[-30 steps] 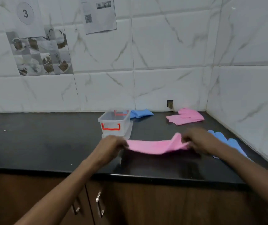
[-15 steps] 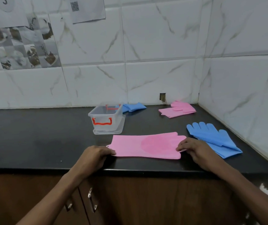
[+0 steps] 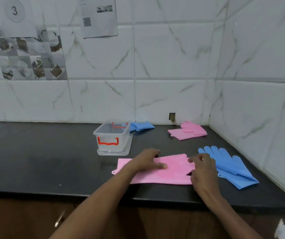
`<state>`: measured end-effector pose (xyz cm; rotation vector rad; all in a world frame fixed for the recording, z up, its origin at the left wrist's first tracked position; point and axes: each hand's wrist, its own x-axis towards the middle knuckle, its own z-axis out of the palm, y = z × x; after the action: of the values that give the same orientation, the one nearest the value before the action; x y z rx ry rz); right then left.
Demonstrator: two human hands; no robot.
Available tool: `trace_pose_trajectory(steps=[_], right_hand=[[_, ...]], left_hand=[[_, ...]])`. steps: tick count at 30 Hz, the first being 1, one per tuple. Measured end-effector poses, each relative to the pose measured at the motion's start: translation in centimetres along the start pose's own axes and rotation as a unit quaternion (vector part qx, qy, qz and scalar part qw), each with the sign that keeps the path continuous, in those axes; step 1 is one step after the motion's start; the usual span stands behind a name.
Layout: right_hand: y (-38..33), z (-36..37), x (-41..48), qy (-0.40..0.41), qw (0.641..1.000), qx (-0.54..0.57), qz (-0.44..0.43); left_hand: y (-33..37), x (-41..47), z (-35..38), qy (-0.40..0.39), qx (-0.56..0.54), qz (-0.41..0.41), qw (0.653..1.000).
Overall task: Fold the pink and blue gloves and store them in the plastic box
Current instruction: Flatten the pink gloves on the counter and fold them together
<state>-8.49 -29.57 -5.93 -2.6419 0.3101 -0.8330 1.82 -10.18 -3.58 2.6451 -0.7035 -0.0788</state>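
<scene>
Pressing our flat left hand (image 3: 148, 161) and loosely curled right hand (image 3: 203, 169) on the first pink glove (image 3: 169, 175) at lower centre, we had folded nothing, the plastic box (image 3: 111, 137) empty.

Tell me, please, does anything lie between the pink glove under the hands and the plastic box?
Nothing visible does. The pink glove lies just in front of the plastic box, with only bare counter between them, and the box is open on top.

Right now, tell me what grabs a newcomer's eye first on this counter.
The pink glove spread at the counter's front edge, with the left hand pressing on it and the right hand at its finger end. Next, the blue glove just right, and the clear plastic box behind.
</scene>
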Motion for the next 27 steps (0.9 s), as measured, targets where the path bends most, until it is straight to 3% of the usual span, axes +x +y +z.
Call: trace_pose_trajectory(steps=[6,9,12,14,15,17,20,22,24,27], right_hand=[[0.1,-0.9,-0.1,0.035,0.987,0.113,0.113],[0.2,-1.4,-0.6,0.1,0.976,0.177,0.079],[0.0,-1.5,-0.9,0.095,0.961,0.257,0.026],[-0.7,-1.2,-0.6,0.01,0.953,0.3,0.033],[-1.2,-1.0,-0.5,-0.043,0.944,0.323,0.048],[-2.1,-0.8,-0.2,-0.136,0.902,0.402,0.084],[-2.1,-0.2,0.5,-0.203,0.842,0.486,0.114],[-1.2,-0.1,1.3,-0.225,0.831,0.494,0.122],[0.1,-0.5,2.2,-0.227,0.813,0.516,0.147],[2.3,-1.1,3.6,-0.198,0.78,0.557,0.205]], left_hand=[[5.0,4.0,-0.9,-0.059,-0.019,-0.055,0.997],[5.1,4.3,-2.7,-0.04,-0.072,-0.084,0.993],[4.5,3.9,-4.3,0.005,-0.233,-0.142,0.962],[4.5,3.4,-5.0,0.057,-0.397,-0.164,0.901],[4.7,3.0,-5.2,0.083,-0.484,-0.165,0.855],[5.2,1.9,-5.4,0.117,-0.657,-0.153,0.729],[5.5,-0.4,-4.2,0.133,-0.84,-0.091,0.518],[5.3,-2.3,-2.9,0.133,-0.897,-0.014,0.422],[4.7,-4.1,-2.1,0.138,-0.913,0.05,0.38],[2.5,-6.1,-2.2,0.19,-0.9,0.063,0.386]])
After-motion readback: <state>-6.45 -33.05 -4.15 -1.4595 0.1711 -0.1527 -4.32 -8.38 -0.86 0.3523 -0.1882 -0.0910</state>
